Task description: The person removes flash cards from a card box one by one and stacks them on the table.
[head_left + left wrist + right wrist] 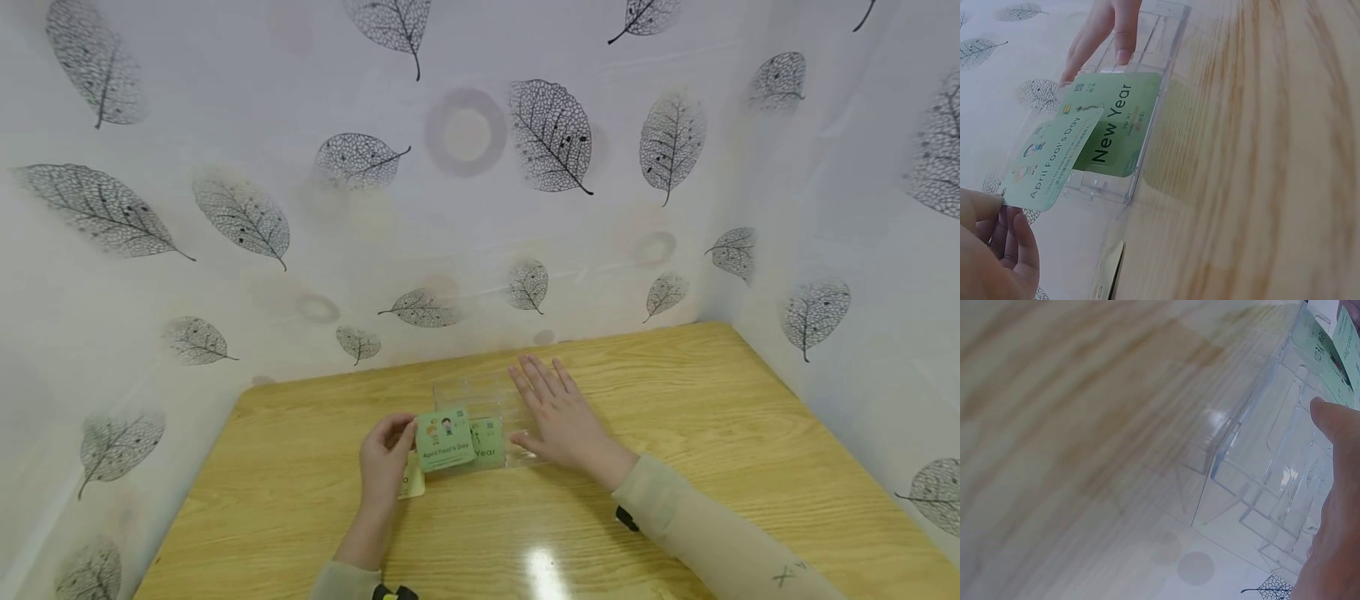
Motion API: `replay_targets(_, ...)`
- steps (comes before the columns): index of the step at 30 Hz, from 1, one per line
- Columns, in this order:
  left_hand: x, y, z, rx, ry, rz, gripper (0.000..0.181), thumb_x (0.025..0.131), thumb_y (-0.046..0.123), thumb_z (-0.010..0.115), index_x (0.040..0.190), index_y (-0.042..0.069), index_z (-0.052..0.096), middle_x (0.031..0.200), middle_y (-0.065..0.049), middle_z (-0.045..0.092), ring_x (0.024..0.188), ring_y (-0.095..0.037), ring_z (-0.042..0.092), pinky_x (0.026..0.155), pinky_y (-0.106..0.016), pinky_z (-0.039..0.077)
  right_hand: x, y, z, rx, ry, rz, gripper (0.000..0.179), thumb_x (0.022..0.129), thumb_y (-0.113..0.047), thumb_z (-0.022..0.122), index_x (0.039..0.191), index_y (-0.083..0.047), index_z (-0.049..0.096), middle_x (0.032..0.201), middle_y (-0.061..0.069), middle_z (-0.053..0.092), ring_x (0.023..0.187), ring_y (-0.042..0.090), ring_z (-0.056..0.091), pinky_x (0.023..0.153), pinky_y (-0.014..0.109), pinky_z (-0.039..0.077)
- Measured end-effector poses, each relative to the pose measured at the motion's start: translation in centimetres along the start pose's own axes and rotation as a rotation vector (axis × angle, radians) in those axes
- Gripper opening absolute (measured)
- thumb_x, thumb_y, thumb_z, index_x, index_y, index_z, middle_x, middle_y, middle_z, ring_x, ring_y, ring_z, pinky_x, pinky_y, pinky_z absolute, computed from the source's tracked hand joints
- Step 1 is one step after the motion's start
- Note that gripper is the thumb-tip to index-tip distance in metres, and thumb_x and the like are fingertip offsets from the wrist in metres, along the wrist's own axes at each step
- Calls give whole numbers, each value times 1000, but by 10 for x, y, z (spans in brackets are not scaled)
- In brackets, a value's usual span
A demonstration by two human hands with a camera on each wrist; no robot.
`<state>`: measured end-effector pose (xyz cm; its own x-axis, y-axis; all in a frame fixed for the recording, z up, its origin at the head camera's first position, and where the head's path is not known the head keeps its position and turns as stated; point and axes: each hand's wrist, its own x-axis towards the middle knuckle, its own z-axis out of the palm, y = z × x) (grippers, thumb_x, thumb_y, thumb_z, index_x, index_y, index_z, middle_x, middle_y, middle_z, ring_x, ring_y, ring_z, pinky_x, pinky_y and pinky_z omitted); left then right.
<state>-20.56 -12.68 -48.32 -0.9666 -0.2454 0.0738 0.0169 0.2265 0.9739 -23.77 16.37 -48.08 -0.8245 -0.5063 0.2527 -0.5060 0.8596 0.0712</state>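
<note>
L hand (385, 460) clamps thumb + fingers on the side edge of a light-green rectangular "April Fool's Day" card (442, 442), prob. so the printed face stays uncovered; card is held up in front of a clear plastic tiered stand (1257, 453), overlapping a green rectangular "New Year" card (1134, 125) set in it (can't tell if the 2 touch). R hand (561, 421) has fingers straight + spread, thumb apart, resting on the stand w/o gripping, likely to steady it. Pale-yellow card (412, 481) is by L hand, partly hidden, over the yellowish wood-grain table (292, 492). Count: 2 green cards, 1 yellow visible (single or pile unclear), 1 stand, 2 hands; tiers too see-through to count.
</note>
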Motion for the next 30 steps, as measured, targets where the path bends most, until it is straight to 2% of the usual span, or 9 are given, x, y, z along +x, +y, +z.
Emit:
replay_targets(6, 1, -2, -2, 11, -1, -26, 18, 105, 10, 66, 119, 0, 72, 106, -10, 74, 80, -4, 64, 64, -18, 53, 0, 1, 1, -2, 9, -4, 105, 97, -67, 62, 169, -4, 18, 177, 20, 14, 165, 38, 17, 135, 58, 11)
replay_targets(13, 2, -3, -3, 14, 5, -33, 18, 105, 10, 66, 119, 0, 72, 106, -10, 74, 80, -4, 64, 65, -19, 56, -1, 2, 2, -11, 6, 4, 105, 98, -68, 61, 169, -5, 16, 178, 19, 11, 165, 37, 17, 135, 57, 10)
replay_targets(21, 0, -2, -7, 30, 16, -30, 19, 106, 9, 65, 120, -2, 71, 112, -15, 74, 83, -1, 65, 76, -16, 59, -1, 1, -1, -13, -3, -2, 105, 98, -69, 60, 169, -5, 16, 177, 19, 13, 164, 39, 20, 134, 57, 10)
replay_targets(30, -1, -4, -12, 5, 30, 2, 18, 105, 7, 66, 117, -5, 71, 108, -14, 75, 82, 0, 65, 74, -13, 56, 0, 1, 2, -31, 18, -9, 105, 98, -69, 59, 169, -4, 17, 177, 19, 12, 163, 39, 24, 134, 57, 12)
